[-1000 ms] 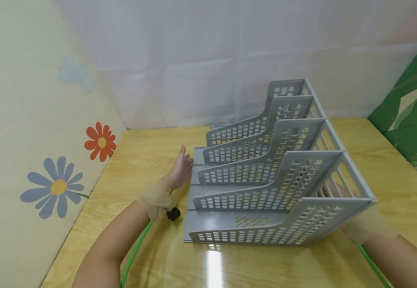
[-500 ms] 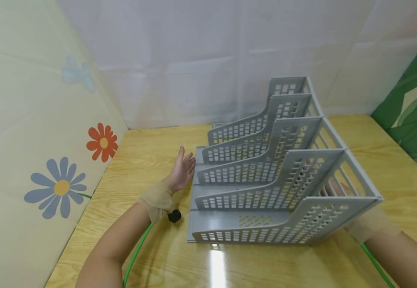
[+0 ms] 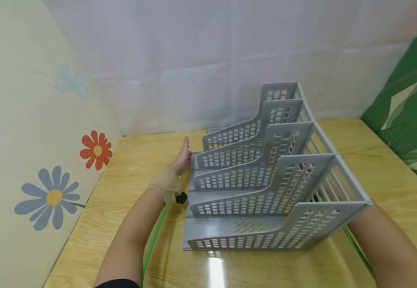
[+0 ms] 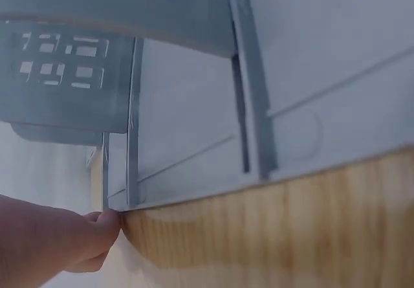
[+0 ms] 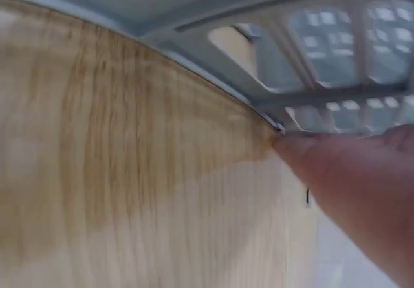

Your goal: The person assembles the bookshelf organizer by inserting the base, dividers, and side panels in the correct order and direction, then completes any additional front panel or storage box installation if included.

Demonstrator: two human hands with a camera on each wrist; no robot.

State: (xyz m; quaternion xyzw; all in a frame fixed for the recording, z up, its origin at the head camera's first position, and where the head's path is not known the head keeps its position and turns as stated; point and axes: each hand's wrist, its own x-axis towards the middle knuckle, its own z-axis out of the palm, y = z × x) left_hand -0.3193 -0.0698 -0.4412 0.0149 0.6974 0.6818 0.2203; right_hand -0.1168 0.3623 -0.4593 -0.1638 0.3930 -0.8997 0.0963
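Note:
A grey plastic file rack [image 3: 212,226] with several tall, perforated dividers stands on the wood-grain table, its low front facing left. At that front edge is my left hand [image 3: 183,160], thumb raised and fingers against the base; the left wrist view shows the fingertips touching the base's edge [image 4: 194,200]. My right hand [image 5: 362,178] is behind the rack's tall slotted back. Its fingertips meet the lower back edge near the far corner in the right wrist view. In the head view the rack mostly hides that hand, leaving the right forearm [image 3: 385,236] visible.
The wood-grain table [image 3: 147,152] meets a white sheet [image 3: 158,80] at the back. A pale wall with flower pictures [image 3: 53,197] stands at the left, and a green leaf pattern [image 3: 403,116] at the right. Green cables [image 3: 154,240] run along both forearms.
My left hand has moved slightly farther back along the front edge and come against it. My right hand has slid farther back behind the rack. The head view has shifted a little.

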